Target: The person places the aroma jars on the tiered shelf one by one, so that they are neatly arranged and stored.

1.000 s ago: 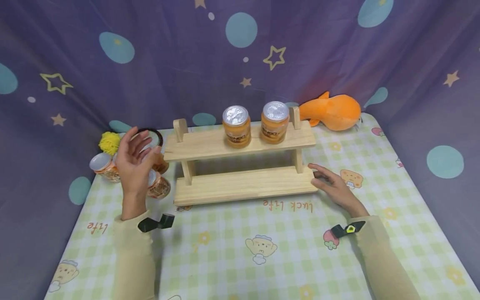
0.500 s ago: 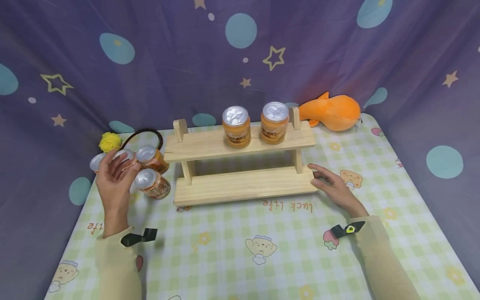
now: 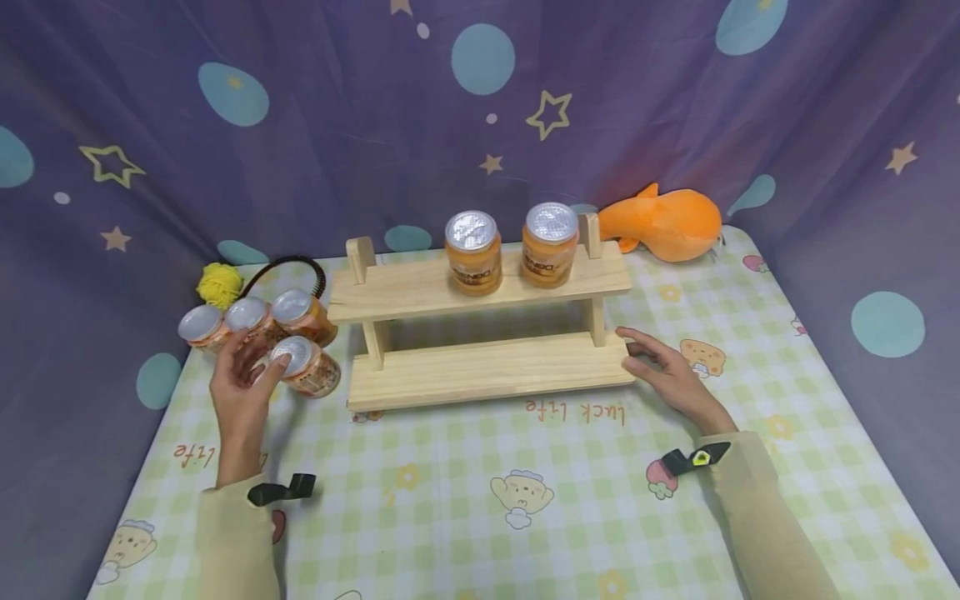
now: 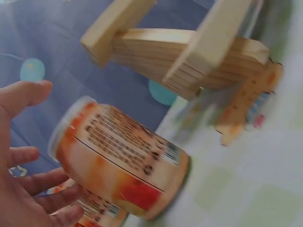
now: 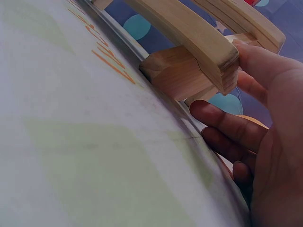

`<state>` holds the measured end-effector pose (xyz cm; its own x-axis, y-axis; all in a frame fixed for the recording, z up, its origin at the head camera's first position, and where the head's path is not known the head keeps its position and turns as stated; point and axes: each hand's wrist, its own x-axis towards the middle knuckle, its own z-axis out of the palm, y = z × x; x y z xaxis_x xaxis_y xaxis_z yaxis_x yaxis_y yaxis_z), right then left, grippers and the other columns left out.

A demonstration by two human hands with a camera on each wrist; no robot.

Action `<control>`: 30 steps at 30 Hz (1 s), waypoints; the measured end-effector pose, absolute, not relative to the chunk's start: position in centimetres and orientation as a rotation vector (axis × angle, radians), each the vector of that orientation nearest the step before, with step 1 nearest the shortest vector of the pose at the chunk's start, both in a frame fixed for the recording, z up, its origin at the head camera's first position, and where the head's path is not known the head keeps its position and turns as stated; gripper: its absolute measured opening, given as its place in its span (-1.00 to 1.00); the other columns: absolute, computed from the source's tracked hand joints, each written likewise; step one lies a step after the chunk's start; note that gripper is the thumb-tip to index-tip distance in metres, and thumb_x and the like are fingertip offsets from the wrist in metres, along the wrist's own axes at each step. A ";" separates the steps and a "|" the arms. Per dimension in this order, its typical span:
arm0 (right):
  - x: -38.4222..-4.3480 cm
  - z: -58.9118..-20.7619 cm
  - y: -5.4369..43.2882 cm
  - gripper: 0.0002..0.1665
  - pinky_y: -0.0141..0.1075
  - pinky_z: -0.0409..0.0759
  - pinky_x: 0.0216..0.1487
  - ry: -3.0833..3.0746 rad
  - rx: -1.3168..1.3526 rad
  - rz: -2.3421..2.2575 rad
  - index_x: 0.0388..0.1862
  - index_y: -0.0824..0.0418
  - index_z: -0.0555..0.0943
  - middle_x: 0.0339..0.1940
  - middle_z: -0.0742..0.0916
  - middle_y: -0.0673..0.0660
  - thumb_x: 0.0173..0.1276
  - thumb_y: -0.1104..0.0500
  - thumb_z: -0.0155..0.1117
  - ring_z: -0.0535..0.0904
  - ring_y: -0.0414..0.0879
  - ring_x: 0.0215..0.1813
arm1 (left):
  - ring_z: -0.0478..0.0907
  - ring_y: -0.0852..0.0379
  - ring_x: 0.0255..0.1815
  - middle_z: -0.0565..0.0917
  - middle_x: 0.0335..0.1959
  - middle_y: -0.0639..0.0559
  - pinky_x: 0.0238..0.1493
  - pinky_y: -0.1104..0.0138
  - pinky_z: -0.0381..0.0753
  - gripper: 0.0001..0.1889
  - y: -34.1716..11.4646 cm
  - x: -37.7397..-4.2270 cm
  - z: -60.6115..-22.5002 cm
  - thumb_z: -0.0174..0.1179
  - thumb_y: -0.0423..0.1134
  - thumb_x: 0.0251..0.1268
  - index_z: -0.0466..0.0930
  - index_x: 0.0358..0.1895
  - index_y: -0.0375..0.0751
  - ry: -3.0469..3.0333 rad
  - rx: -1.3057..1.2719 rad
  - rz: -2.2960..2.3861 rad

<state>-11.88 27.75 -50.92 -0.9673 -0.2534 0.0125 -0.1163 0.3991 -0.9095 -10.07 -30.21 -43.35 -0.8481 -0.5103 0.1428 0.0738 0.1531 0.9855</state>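
A two-tier wooden shelf stands mid-table, with two silver-lidded orange jars on its upper board. To its left are more such jars. My left hand is at the nearest one, the front jar, with thumb and fingers spread about its side. In the left wrist view a gap shows between the thumb and this labelled jar; fingertips overlap its lower edge, and contact is unclear. My right hand rests at the lower board's right end; in the right wrist view, the thumb touches the board and the fingers are loosely bent.
Behind the front jar stand a left jar, a middle jar and a right jar. A yellow yarn ball and a dark coiled band lie behind them. An orange plush toy sits at the back right.
My left hand has come down and toward me from above the rear jars, then shifted right to the front jar. My right hand and the shelf have stayed put.
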 end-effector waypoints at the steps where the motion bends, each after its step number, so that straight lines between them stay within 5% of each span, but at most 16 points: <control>1: -11.9 -50.9 27.7 -0.41 -0.58 0.42 0.12 2.519 -0.335 -1.620 0.52 0.01 0.35 0.12 0.68 -0.01 0.55 0.13 0.13 0.53 -0.49 0.11 | 0.54 0.28 0.12 0.66 0.05 0.21 0.08 0.54 0.40 -0.33 -30.2 -10.0 -43.6 0.35 -0.48 0.17 0.40 0.39 -0.21 -2.009 0.426 -1.739; 8: -11.9 -50.8 27.7 -0.41 -0.58 0.42 0.12 2.521 -0.318 -1.606 0.52 -0.02 0.36 0.17 0.67 0.13 0.55 0.09 0.13 0.52 -0.49 0.11 | 0.48 0.30 0.16 0.59 0.11 0.15 0.13 0.61 0.40 -0.31 -30.0 -9.6 -45.2 0.31 -0.57 0.16 0.37 0.41 -0.27 -2.026 0.362 -1.754; 16: -11.9 -50.7 27.6 -0.41 -0.57 0.43 0.11 2.520 -0.311 -1.613 0.52 -0.03 0.36 0.17 0.66 0.06 0.55 0.09 0.14 0.52 -0.48 0.11 | 0.50 0.34 0.13 0.57 0.10 0.23 0.12 0.60 0.42 -0.26 -29.6 -9.6 -46.9 0.25 -0.74 0.03 0.35 0.39 -0.40 -1.988 0.216 -1.772; 30: -11.8 -50.8 27.7 -0.41 -0.57 0.41 0.13 2.519 -0.286 -1.598 0.52 -0.05 0.35 0.20 0.65 0.13 0.55 0.06 0.13 0.51 -0.48 0.12 | 0.50 0.33 0.14 0.58 0.11 0.24 0.14 0.61 0.44 -0.25 -29.2 -9.9 -47.7 0.29 -0.70 0.06 0.33 0.41 -0.40 -1.955 0.251 -1.755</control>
